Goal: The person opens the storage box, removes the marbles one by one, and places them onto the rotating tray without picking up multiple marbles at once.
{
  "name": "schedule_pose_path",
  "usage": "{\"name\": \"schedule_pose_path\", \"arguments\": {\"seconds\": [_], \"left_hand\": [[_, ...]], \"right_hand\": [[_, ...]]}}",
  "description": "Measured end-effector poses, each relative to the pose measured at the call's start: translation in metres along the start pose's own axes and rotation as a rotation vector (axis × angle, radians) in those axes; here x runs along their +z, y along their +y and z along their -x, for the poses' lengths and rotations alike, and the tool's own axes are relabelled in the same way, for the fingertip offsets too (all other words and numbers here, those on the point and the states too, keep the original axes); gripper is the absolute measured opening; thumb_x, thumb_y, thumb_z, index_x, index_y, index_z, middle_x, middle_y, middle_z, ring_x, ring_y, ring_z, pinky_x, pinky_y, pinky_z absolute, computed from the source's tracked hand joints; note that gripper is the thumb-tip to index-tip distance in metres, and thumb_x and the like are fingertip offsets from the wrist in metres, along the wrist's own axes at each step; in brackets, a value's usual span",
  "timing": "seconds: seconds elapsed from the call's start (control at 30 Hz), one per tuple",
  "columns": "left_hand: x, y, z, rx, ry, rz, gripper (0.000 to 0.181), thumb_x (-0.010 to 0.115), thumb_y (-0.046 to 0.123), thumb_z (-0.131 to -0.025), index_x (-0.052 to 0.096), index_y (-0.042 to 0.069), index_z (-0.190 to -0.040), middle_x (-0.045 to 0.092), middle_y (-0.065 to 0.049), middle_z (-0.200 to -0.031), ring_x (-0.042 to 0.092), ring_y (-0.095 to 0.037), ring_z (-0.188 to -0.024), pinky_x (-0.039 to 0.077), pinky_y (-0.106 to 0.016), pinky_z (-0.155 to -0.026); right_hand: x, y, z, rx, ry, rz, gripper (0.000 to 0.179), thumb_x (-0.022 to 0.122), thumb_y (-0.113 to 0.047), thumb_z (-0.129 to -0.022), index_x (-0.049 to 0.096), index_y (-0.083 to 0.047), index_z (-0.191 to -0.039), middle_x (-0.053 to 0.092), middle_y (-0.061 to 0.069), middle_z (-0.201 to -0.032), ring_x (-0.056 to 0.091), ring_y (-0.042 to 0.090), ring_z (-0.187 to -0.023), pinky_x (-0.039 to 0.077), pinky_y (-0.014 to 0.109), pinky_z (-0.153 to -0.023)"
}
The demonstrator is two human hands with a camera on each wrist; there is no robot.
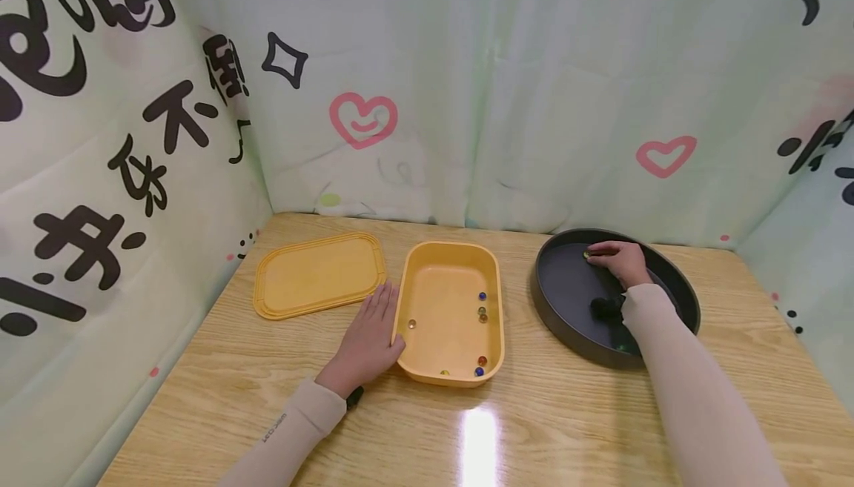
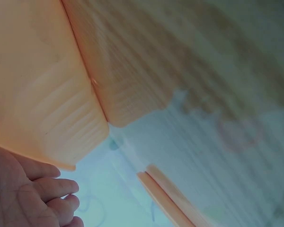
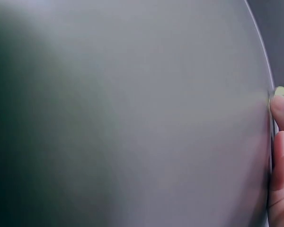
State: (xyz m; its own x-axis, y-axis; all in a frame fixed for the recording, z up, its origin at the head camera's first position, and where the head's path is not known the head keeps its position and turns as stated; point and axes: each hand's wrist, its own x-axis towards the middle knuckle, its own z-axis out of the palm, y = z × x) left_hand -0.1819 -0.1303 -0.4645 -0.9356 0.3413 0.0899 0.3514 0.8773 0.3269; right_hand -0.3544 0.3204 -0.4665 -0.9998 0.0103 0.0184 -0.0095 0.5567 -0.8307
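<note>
A yellow rectangular tub [image 1: 448,324] stands in the middle of the table with several glass marbles on its floor, among them a blue marble [image 1: 482,296] and an amber marble [image 1: 411,324]. My left hand [image 1: 370,346] lies with straight fingers against the tub's left side. In the left wrist view its fingers [image 2: 57,187] are beside the tub wall. Over the round dark pan [image 1: 567,302] on the right, my right hand [image 1: 620,261] pinches a yellow-green marble [image 3: 281,91] at its fingertips. Part of the pan floor is hidden by my right arm.
A flat yellow lid [image 1: 320,276] lies on the wooden table [image 1: 394,442] left of the tub. Another greenish marble [image 1: 622,348] shows in the pan near its front wall. Printed curtains [image 1: 414,42] close off the back and sides.
</note>
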Motion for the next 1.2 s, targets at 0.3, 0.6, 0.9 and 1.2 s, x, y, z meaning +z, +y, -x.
{"name": "schedule_pose_path", "arguments": {"seconds": [0.3,0.6,0.9,1.2], "left_hand": [[0.000,0.000,0.001,-0.006,-0.002,0.008,0.070,0.044,0.023,-0.092,0.015,-0.006,-0.148,0.016,-0.024,-0.155,0.013,-0.035,-0.145,0.014,-0.048,-0.118],[0.000,0.001,0.000,-0.019,-0.006,0.017,0.070,0.045,0.023,-0.091,0.015,-0.005,-0.148,0.016,-0.023,-0.155,0.012,-0.033,-0.146,0.014,-0.047,-0.119],[0.000,0.000,0.000,-0.011,-0.011,-0.003,0.070,0.044,0.023,-0.092,0.014,-0.005,-0.148,0.015,-0.023,-0.155,0.013,-0.035,-0.146,0.014,-0.047,-0.118],[0.002,-0.001,0.000,-0.008,-0.010,-0.014,0.070,0.043,0.024,-0.092,0.013,-0.005,-0.148,0.016,-0.023,-0.155,0.012,-0.033,-0.146,0.014,-0.046,-0.119]], "right_hand": [[-0.001,-0.003,0.003,-0.002,-0.020,-0.021,0.040,0.071,-0.006,-0.082,0.060,0.015,-0.114,0.062,-0.029,-0.072,0.055,-0.015,-0.066,0.044,0.008,-0.060],[0.001,-0.004,0.003,-0.014,-0.064,0.112,0.042,0.074,-0.019,-0.081,0.065,0.007,-0.113,0.071,-0.011,-0.089,0.052,-0.011,-0.067,0.044,0.012,-0.061],[0.010,-0.006,-0.006,-0.022,-0.162,0.180,0.038,0.073,-0.019,-0.082,0.067,0.003,-0.113,0.066,0.023,-0.111,0.054,-0.002,-0.069,0.044,0.019,-0.059],[0.014,-0.008,-0.006,-0.028,-0.052,0.208,0.029,0.072,-0.013,-0.082,0.070,0.003,-0.106,0.069,0.018,-0.102,0.051,-0.002,-0.066,0.044,0.018,-0.058]]}}
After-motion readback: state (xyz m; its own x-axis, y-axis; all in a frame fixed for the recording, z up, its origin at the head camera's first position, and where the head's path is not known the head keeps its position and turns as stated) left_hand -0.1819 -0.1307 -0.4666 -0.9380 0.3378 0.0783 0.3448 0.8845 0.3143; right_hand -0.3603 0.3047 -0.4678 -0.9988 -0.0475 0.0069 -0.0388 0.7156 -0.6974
